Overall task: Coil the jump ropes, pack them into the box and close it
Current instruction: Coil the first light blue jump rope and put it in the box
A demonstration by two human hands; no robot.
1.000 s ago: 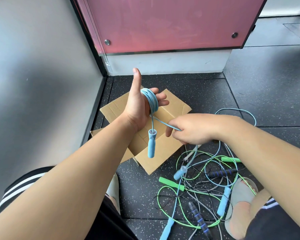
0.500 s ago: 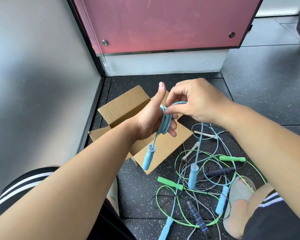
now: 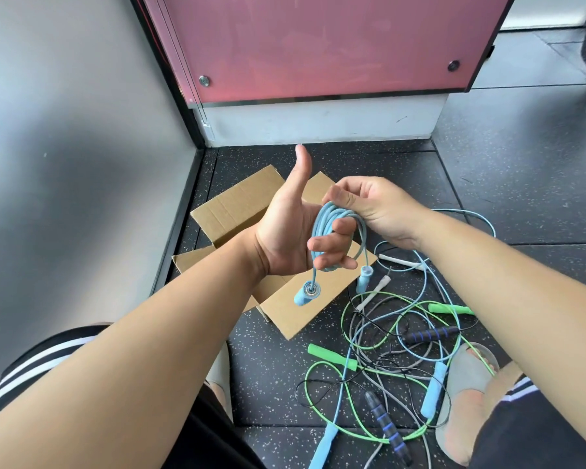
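The light blue jump rope [image 3: 319, 228] is coiled round my left hand's [image 3: 285, 238] curled fingers, thumb up, its loops running up and down and both handles [image 3: 305, 294] dangling. My right hand [image 3: 379, 208] pinches the coil's top strands. The open cardboard box [image 3: 237, 204] lies directly beneath, nearer my left hand. I can read no labels.

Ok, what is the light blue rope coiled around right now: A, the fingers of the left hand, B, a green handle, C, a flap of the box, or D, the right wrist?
A: the light blue rope loops round the fingers of the left hand, while the right hand pinches the coil's top.
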